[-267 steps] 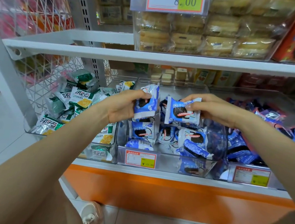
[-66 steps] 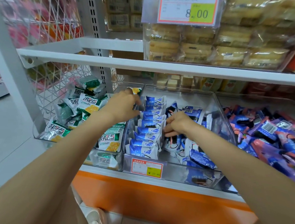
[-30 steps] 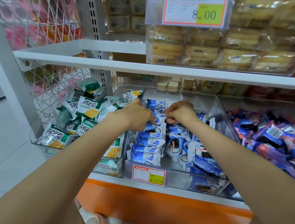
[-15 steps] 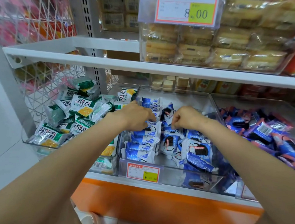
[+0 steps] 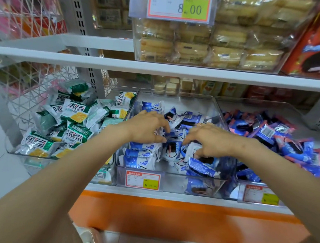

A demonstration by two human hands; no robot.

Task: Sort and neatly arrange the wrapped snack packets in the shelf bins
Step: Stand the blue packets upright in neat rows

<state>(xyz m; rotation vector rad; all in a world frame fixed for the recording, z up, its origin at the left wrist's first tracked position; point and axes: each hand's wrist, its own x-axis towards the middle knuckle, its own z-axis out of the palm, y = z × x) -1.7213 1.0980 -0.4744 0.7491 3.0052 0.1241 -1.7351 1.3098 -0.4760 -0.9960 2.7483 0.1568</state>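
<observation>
The clear middle bin [image 5: 173, 182] holds blue-and-white wrapped snack packets. Along its left side they stand in a tidy row [image 5: 140, 157]; on the right they lie in a loose heap [image 5: 201, 167]. My left hand [image 5: 147, 128] is over the middle of the row, thumb and fingers pinched on a blue packet's edge [image 5: 166, 135]. My right hand [image 5: 211, 140] is clawed over the heap, fingers curled round a white-and-blue packet [image 5: 190, 149]. Both hands hide the packets under them.
A bin of green-and-white packets [image 5: 69, 118] stands to the left and a bin of blue-and-pink packets [image 5: 280, 136] to the right. A white shelf [image 5: 159, 67] with a box of yellow cakes [image 5: 209, 46] hangs low overhead. Price tags [image 5: 142, 179] are on the bin fronts.
Both hands have come down and toward the front of the middle bin, from its back onto the packets at its centre. The tidy row on the left has grown since the oldest frame.
</observation>
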